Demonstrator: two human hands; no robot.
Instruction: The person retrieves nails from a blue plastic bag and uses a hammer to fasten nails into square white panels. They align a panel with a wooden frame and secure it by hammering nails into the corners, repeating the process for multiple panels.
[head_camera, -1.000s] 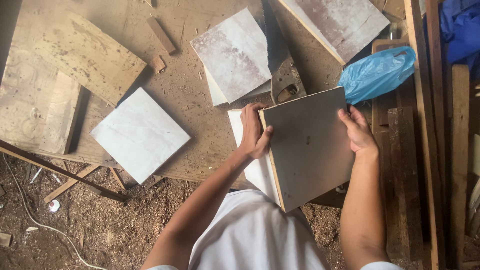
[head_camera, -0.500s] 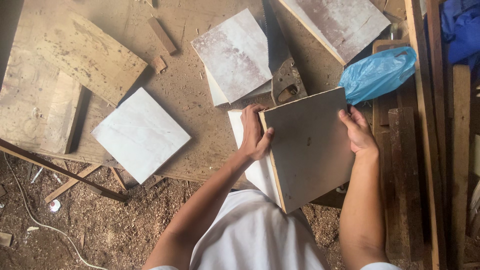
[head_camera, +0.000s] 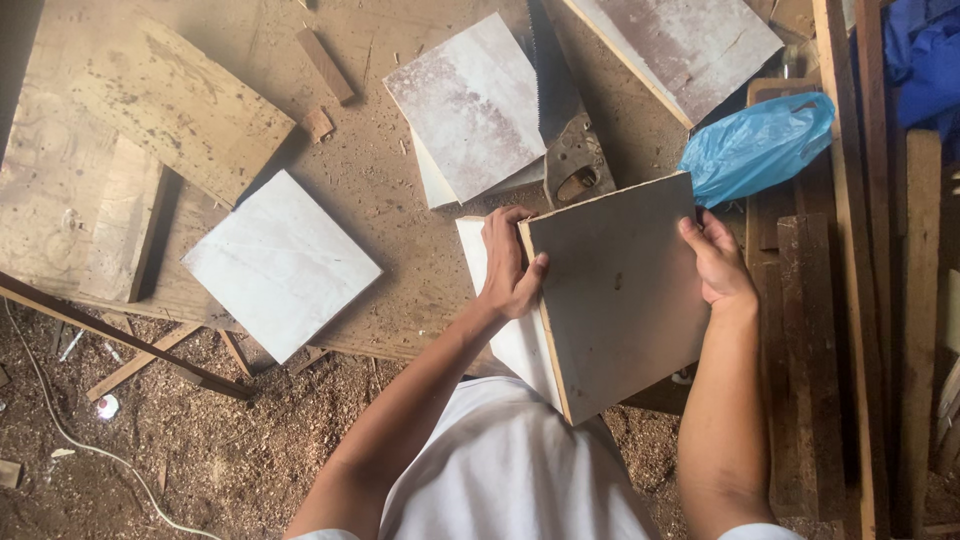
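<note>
Nothing has moved: I keep both hands, left (head_camera: 508, 272) and right (head_camera: 716, 262), clamped on the board's (head_camera: 620, 295) edges above the counter (head_camera: 400, 200).

saw blade (head_camera: 548, 60) partly under panel (head_camera: 470, 105)

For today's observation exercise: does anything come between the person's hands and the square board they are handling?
Nothing visible does. The left hand grips the left edge of the square board directly, and the right hand grips its right edge. A white panel lies underneath, not between.

Square grey-brown board (head_camera: 620, 290), tilted, held above workbench.
</note>
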